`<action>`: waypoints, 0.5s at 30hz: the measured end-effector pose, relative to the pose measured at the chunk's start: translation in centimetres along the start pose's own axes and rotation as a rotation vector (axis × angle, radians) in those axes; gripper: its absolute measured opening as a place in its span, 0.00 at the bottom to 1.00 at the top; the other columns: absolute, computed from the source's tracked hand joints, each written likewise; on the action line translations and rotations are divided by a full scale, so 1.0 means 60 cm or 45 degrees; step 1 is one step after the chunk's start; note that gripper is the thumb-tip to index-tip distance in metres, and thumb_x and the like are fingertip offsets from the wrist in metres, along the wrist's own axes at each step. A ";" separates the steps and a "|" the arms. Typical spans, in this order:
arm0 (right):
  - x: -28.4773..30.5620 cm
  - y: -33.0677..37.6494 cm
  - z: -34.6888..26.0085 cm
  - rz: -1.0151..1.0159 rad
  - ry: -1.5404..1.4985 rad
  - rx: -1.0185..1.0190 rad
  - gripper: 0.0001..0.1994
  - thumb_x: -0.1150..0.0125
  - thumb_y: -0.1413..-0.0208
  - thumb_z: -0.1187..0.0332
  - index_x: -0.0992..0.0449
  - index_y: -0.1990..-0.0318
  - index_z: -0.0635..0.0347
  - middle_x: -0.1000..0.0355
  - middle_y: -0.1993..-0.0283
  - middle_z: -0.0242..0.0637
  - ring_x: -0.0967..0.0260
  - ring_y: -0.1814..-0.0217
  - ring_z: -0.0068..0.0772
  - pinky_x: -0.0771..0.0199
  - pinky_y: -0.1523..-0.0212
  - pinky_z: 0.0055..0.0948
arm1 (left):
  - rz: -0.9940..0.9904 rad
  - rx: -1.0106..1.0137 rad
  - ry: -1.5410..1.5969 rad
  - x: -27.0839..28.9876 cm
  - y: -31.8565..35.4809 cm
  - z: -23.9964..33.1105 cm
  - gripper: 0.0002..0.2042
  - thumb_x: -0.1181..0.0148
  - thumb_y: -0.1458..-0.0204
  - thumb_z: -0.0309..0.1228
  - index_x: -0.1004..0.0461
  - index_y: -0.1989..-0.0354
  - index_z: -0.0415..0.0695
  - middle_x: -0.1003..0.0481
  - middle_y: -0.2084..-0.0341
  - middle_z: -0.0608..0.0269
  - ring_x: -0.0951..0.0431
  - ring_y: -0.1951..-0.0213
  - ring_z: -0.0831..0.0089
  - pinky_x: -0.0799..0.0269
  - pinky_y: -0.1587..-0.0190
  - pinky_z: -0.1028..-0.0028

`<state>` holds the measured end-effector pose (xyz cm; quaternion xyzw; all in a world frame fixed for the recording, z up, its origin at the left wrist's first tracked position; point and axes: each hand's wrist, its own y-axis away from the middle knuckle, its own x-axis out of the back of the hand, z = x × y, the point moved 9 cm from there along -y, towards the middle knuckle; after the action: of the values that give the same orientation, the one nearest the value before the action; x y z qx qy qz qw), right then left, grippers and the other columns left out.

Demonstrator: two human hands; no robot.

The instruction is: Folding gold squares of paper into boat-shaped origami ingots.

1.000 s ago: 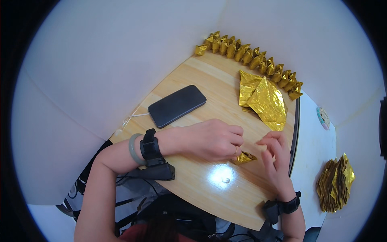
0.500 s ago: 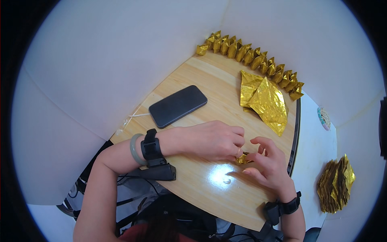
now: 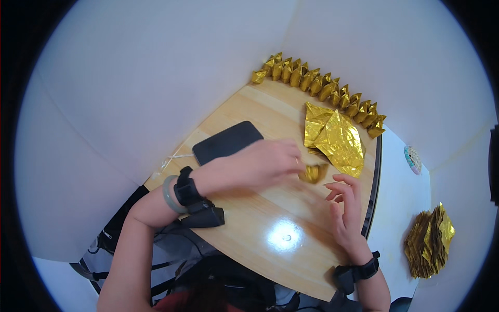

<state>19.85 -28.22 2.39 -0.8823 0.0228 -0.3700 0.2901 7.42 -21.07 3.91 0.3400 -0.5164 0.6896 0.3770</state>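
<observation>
My left hand [image 3: 267, 162] is closed on a small folded gold foil paper piece [image 3: 313, 173], which is smeared by motion above the wooden table [image 3: 249, 213]. My right hand [image 3: 345, 212] is open beside it, fingers parted and half curled, touching nothing. Just beyond the folded piece lie several loose gold foil sheets [image 3: 340, 141], creased and overlapping. Along the table's far edge stands a row of several folded gold foil ingots [image 3: 326, 92], set close together with their points up.
A black phone [image 3: 228, 139] with a white cable lies at left, partly behind my left forearm. To the right, past the table's dark edge, are a thick stack of gold foil sheets [image 3: 430, 242] and a small round patterned thing [image 3: 413, 159]. White walls [image 3: 156, 67] surround the table.
My left hand has risen away from my right, carrying the folded foil piece toward the loose sheets. My right hand has let go of it and opened. The view has shifted slightly.
</observation>
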 end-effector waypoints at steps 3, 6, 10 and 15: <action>-0.005 -0.001 0.002 -0.018 -0.062 -0.067 0.13 0.46 0.48 0.75 0.32 0.54 0.60 0.38 0.49 0.43 0.33 0.68 0.28 0.31 0.69 0.24 | 0.064 0.110 -0.259 0.046 0.000 -0.037 0.07 0.44 0.53 0.24 0.25 0.65 0.42 0.28 0.70 0.60 0.28 0.62 0.62 0.30 0.61 0.69; -0.011 0.004 0.007 -0.088 -0.054 -0.139 0.12 0.44 0.48 0.73 0.33 0.55 0.60 0.38 0.50 0.42 0.31 0.68 0.28 0.30 0.69 0.25 | 0.297 0.366 -0.370 0.112 -0.007 -0.098 0.06 0.42 0.53 0.26 0.23 0.68 0.40 0.27 0.74 0.57 0.27 0.67 0.60 0.31 0.64 0.68; -0.022 0.007 0.013 -0.172 -0.011 -0.147 0.10 0.44 0.46 0.70 0.31 0.58 0.59 0.35 0.53 0.39 0.29 0.66 0.34 0.29 0.67 0.28 | 0.256 0.699 -0.348 0.148 -0.020 -0.218 0.08 0.40 0.54 0.30 0.22 0.68 0.39 0.24 0.74 0.54 0.24 0.70 0.61 0.30 0.65 0.68; -0.030 0.007 0.011 -0.201 0.062 -0.037 0.06 0.44 0.46 0.68 0.29 0.64 0.58 0.33 0.57 0.37 0.30 0.64 0.39 0.28 0.66 0.31 | 0.180 0.875 -0.426 0.149 -0.036 -0.319 0.08 0.43 0.56 0.28 0.21 0.70 0.38 0.23 0.77 0.51 0.23 0.73 0.60 0.29 0.68 0.67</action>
<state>19.07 -27.77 0.63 -0.8762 -0.0345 -0.4127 0.2465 3.48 -0.64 8.07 0.5179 -0.3319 0.7816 0.1034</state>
